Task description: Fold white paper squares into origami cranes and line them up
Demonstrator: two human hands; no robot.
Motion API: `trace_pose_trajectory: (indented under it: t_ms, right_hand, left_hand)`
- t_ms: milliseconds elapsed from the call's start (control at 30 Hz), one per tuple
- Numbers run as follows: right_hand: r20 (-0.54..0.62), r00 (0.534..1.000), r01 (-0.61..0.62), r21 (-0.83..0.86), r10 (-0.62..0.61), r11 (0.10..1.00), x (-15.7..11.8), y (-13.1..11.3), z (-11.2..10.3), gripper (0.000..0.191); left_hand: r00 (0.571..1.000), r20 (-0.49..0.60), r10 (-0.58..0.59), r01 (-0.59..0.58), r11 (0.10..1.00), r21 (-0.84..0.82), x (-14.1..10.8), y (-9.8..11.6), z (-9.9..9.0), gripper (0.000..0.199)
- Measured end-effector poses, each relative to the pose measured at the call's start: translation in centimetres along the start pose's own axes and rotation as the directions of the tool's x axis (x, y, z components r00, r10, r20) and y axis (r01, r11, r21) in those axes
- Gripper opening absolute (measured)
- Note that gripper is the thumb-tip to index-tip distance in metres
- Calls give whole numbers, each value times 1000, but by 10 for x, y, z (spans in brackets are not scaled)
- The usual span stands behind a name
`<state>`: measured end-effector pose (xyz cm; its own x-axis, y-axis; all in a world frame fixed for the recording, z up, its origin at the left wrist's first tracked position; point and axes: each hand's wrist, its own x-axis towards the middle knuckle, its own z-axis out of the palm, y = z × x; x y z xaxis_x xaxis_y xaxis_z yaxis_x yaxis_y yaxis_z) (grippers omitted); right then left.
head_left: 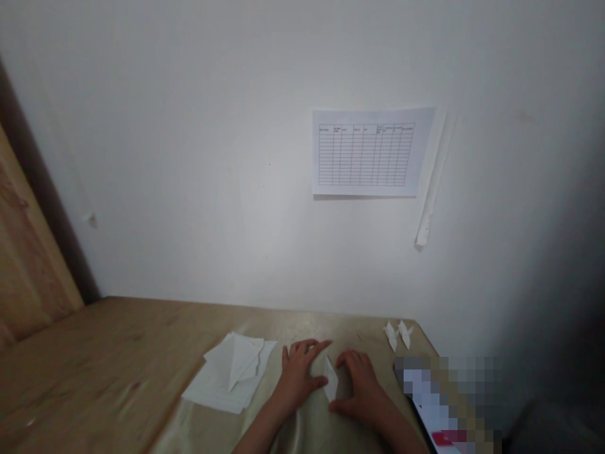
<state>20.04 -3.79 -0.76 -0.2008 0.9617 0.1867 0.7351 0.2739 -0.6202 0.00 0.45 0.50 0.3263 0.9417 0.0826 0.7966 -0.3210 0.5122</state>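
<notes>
- Folded paper (332, 383) on table (118, 353): edge partly hidden by left hand (299, 372)
- Chart (363, 157) above table: text too small
- Device (428, 407), table's right: pixelated, bottom cut off

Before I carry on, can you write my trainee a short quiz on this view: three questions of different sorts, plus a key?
1. True or false: the folded paper piece lies between the left hand and the right hand.
2. What lies on the table to the left of the left hand?
A. a printed grid
B. overlapping white sheets
C. scissors
3. How many small white folded shapes are near the table's far right corner?

Key: 1. True. 2. B. 3. Two.
</notes>
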Motion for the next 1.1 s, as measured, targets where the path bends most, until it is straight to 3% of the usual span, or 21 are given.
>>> trace_pose_trajectory:
  t_ms: [67,233,333,600,800,1100]
  right_hand:
    - [-5,1000,25,14,-25,1000,0,-1,-1,53]
    - [-9,998,66,22,-66,998,2,2,-3,30]
    - [-21,999,50,-4,-50,999,4,6,-2,28]
    - [-50,998,38,-51,-40,998,10,13,2,34]
    - [-94,995,27,-81,-34,996,9,6,4,16]
    - [-137,990,-55,-175,31,983,9,0,12,12]
  left_hand:
    - [999,1,43,-43,999,-4,-1,0,-2,72]
    - [996,-12,91,-90,995,48,1,-4,-1,30]
    - [997,-34,67,-65,997,48,4,-10,1,16]
    - [995,-59,75,-72,996,46,7,-16,-2,14]
    - [995,-14,101,-101,995,23,0,-8,3,5]
    - [997,-28,71,-72,997,-38,3,-3,-1,12]
